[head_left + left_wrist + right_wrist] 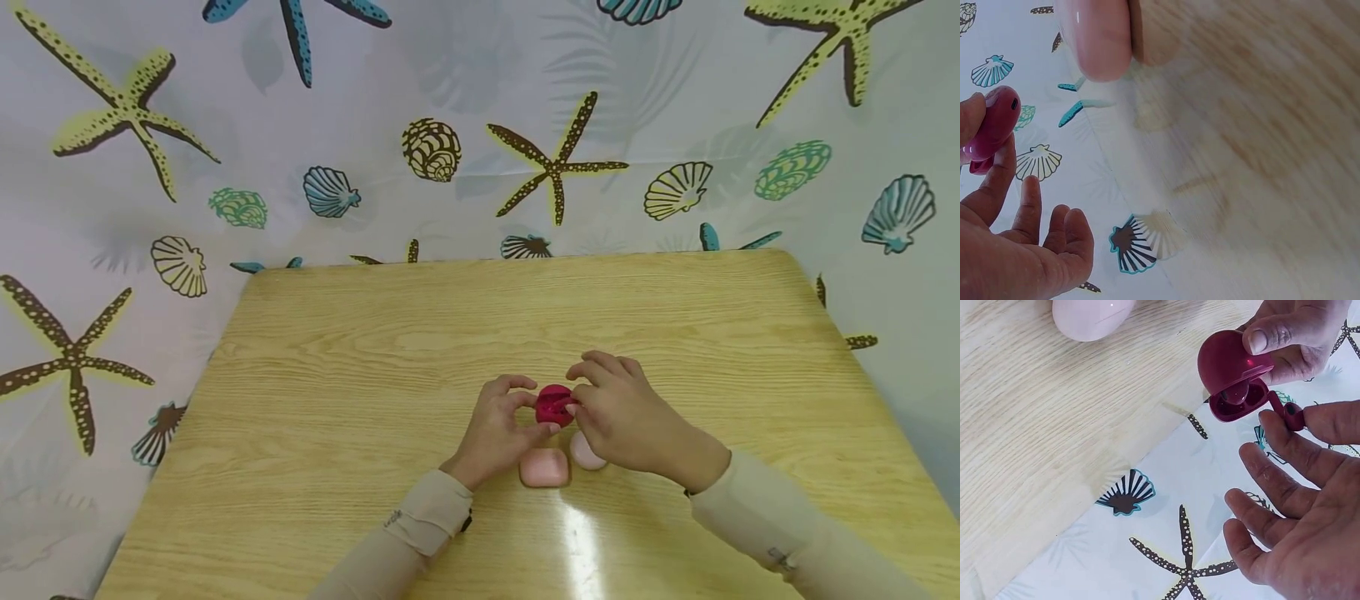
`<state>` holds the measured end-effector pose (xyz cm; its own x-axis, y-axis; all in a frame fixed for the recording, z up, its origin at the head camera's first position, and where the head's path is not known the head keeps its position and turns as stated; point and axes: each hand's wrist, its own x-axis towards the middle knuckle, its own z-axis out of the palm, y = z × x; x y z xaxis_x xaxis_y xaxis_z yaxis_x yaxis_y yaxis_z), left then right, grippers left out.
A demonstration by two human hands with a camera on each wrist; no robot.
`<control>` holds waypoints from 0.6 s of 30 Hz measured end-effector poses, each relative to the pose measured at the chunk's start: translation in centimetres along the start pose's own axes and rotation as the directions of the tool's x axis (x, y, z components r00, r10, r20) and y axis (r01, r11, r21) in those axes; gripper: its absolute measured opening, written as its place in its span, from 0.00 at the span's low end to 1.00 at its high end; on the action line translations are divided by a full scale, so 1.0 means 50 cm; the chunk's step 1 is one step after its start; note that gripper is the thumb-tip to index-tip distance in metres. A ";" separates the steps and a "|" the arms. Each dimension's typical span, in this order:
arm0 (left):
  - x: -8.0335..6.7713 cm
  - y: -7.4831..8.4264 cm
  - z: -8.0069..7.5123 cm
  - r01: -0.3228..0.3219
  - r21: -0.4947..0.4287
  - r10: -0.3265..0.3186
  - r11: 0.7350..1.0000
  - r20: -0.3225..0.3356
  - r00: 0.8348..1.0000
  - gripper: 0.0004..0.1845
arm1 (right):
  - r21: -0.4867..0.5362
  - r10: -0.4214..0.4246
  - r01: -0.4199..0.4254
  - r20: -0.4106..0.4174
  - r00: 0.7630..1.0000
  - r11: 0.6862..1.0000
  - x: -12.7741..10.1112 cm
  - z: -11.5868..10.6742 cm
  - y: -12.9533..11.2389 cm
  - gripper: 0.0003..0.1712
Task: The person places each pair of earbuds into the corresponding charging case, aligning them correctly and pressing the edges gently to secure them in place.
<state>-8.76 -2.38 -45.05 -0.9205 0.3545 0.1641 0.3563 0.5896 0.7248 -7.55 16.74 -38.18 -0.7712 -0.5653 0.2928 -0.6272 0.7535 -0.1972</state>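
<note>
A dark red earbud case [1229,362] with its lid raised is held by my left hand [498,429], thumb on one side and fingers on the other. One red earbud sits inside it, in the right wrist view. My right hand [626,417] pinches a second red earbud [1293,417] between thumb and index finger, right beside the case's open edge. Its other fingers spread loosely. The left wrist view shows the case [997,122] from its outer side, a small dark port on its end.
On the wooden table [337,375], just below the hands, lie a pink rounded case [544,468] and a paler round case [587,452], side by side. A cloth [450,83] printed with starfish and shells hangs behind the table's far edge.
</note>
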 end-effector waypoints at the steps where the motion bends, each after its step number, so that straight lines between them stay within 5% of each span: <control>1: 0.000 0.000 0.000 -0.012 0.011 0.012 1.000 -0.012 1.000 0.12 | -0.010 -0.005 0.005 0.006 1.000 1.000 0.001 -0.001 -0.003 0.05; 12: -0.002 0.001 0.000 -0.061 0.074 0.064 0.995 -0.052 0.997 0.13 | -0.091 -0.010 0.020 0.108 0.994 0.996 0.010 0.002 -0.016 0.05; 18: -0.004 0.002 0.001 -0.086 0.091 0.092 0.992 -0.060 0.994 0.13 | -0.124 -0.030 0.040 0.083 0.996 0.992 0.016 0.010 -0.020 0.09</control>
<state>-8.53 -2.34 -45.05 -0.8918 0.3628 0.2702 0.4476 0.6204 0.6440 -7.60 15.37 -38.20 -0.7581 -0.6138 0.2201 -0.6396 0.7657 -0.0680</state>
